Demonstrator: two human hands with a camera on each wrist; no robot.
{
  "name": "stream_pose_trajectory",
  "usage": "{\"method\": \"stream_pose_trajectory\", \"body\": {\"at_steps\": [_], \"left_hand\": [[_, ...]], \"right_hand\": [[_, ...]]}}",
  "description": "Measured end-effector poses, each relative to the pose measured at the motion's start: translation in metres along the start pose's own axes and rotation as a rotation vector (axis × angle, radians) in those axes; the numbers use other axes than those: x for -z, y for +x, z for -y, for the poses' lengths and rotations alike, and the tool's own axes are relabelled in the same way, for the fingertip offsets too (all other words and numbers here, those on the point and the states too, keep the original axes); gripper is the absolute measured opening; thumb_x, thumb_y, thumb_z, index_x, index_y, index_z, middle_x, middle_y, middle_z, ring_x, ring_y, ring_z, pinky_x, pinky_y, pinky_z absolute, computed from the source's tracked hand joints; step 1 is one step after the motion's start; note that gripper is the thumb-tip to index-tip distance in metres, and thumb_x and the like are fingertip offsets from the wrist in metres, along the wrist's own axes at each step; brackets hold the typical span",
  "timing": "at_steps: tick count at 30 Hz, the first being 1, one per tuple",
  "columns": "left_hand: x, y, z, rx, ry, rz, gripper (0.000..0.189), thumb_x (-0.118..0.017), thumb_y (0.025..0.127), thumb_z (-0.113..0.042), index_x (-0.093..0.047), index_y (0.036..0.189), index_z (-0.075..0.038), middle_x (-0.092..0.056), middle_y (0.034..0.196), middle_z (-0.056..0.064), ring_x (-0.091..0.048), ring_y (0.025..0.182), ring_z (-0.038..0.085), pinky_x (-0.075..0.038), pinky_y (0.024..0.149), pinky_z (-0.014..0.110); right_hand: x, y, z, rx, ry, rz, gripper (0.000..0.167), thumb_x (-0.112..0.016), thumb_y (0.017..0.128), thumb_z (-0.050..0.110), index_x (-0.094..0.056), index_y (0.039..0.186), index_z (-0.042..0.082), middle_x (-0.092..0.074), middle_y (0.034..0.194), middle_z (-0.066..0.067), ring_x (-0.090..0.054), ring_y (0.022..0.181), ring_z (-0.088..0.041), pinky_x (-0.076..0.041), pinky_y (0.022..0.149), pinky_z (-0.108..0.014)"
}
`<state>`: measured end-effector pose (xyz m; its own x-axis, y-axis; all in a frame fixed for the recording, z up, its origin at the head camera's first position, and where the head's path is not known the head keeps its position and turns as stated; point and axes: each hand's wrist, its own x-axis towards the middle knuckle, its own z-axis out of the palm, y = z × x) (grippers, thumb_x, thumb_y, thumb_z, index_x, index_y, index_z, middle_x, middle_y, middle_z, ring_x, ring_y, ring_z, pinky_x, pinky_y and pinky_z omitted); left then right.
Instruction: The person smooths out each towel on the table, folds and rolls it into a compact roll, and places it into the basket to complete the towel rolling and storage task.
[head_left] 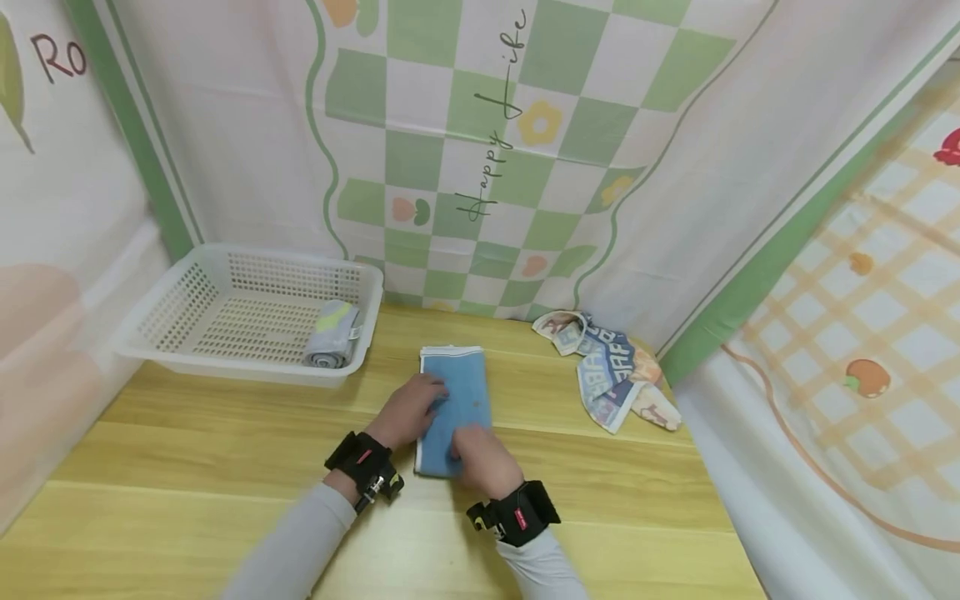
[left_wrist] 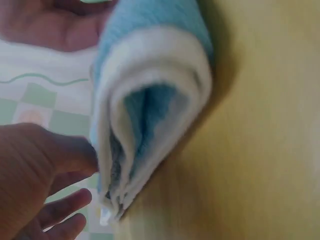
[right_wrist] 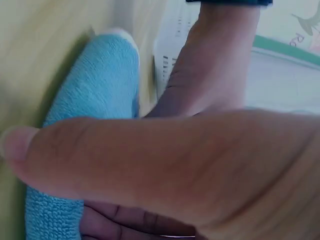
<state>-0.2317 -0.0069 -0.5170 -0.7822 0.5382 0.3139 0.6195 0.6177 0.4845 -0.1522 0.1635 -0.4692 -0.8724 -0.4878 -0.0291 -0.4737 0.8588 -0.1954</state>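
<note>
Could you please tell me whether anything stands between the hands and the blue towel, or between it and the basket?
Nothing visible blocks reach: the left hand and right hand both touch the blue towel. Towards the basket, the left hand lies at the towel's left side, and the basket's raised wall would likely need clearing.

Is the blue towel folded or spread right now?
Folded: the blue towel is a narrow strip, and the left wrist view shows its white-edged layers doubled over at one end.
</note>
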Motion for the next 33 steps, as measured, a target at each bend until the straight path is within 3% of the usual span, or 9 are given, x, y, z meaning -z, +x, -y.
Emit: {"method": "stream_pose_trajectory", "body": {"at_steps": [3,6,8,13,18,21,26,30,33], "left_hand": [[0.004,-0.005,-0.008,0.063,-0.040,-0.093,0.024,-0.071,0.085,0.006,-0.073,0.108,-0.001,-0.066,0.122,0.017,-0.060,0.119,0.036,-0.051,0.100,0.047],[0.010,-0.014,-0.020,0.121,-0.091,-0.121,0.019,-0.069,0.086,0.004,-0.073,0.104,-0.002,-0.069,0.113,0.013,-0.064,0.110,0.033,-0.054,0.092,0.047],[0.014,-0.021,-0.029,0.137,-0.127,-0.105,0.018,-0.067,0.086,0.003,-0.074,0.102,-0.002,-0.071,0.107,0.011,-0.067,0.102,0.030,-0.056,0.087,0.045],[0.020,-0.033,-0.048,0.098,-0.183,-0.001,0.016,-0.065,0.083,0.001,-0.076,0.094,-0.003,-0.072,0.093,0.004,-0.063,0.079,0.015,-0.056,0.072,0.033],[0.019,-0.034,-0.054,0.090,-0.200,0.125,0.010,-0.069,0.080,-0.001,-0.067,0.073,-0.008,-0.051,0.069,-0.005,-0.040,0.060,0.007,-0.036,0.057,0.022],[0.017,-0.030,-0.056,0.094,-0.181,0.177,0.017,-0.069,0.077,0.005,-0.060,0.071,-0.008,-0.043,0.067,-0.005,-0.036,0.059,0.010,-0.031,0.055,0.024],[0.016,-0.021,-0.056,0.101,-0.106,0.167,0.020,-0.067,0.078,0.014,-0.059,0.080,-0.005,-0.053,0.074,0.001,-0.046,0.068,0.014,-0.041,0.060,0.028],[0.016,-0.014,-0.052,0.131,-0.089,0.192,0.021,-0.059,0.082,0.016,-0.058,0.078,-0.004,-0.050,0.073,0.002,-0.044,0.067,0.016,-0.039,0.061,0.031],[0.015,-0.008,-0.049,0.157,-0.102,0.231,0.022,-0.055,0.085,0.016,-0.057,0.078,-0.004,-0.047,0.073,0.002,-0.042,0.068,0.017,-0.037,0.062,0.031]], "right_hand": [[-0.001,0.008,-0.001,-0.037,-0.009,0.024,0.027,-0.079,0.060,-0.010,-0.063,0.074,0.008,-0.056,0.070,0.005,-0.044,0.063,-0.008,-0.041,0.055,-0.023],[-0.003,0.012,-0.004,-0.046,-0.018,0.041,0.026,-0.078,0.059,-0.009,-0.065,0.073,0.008,-0.060,0.069,0.004,-0.047,0.062,-0.009,-0.043,0.055,-0.024],[-0.003,0.016,-0.007,-0.044,0.004,0.058,0.025,-0.078,0.059,-0.009,-0.067,0.074,0.008,-0.063,0.071,0.002,-0.052,0.063,-0.011,-0.046,0.056,-0.025],[0.001,0.024,-0.018,-0.101,0.115,0.133,0.021,-0.074,0.068,-0.008,-0.070,0.084,0.005,-0.068,0.081,-0.002,-0.060,0.073,-0.015,-0.054,0.068,-0.031],[0.001,0.032,-0.028,-0.101,0.228,0.211,0.015,-0.065,0.077,-0.010,-0.063,0.076,0.005,-0.055,0.071,0.000,-0.047,0.064,-0.014,-0.040,0.056,-0.027],[0.000,0.034,-0.032,-0.084,0.254,0.249,0.021,-0.061,0.082,-0.010,-0.057,0.073,0.008,-0.046,0.067,0.002,-0.042,0.061,-0.013,-0.032,0.053,-0.025],[0.001,0.037,-0.033,-0.050,0.256,0.272,0.026,-0.057,0.087,-0.009,-0.052,0.071,0.010,-0.045,0.067,0.002,-0.043,0.061,-0.014,-0.032,0.054,-0.024],[0.003,0.038,-0.030,-0.036,0.247,0.276,0.021,-0.056,0.089,-0.008,-0.058,0.074,0.006,-0.049,0.070,0.001,-0.044,0.063,-0.014,-0.035,0.057,-0.025],[0.009,0.034,-0.025,-0.069,0.185,0.211,0.013,-0.061,0.089,-0.006,-0.069,0.083,0.003,-0.061,0.076,-0.002,-0.052,0.067,-0.015,-0.042,0.059,-0.026]]}}
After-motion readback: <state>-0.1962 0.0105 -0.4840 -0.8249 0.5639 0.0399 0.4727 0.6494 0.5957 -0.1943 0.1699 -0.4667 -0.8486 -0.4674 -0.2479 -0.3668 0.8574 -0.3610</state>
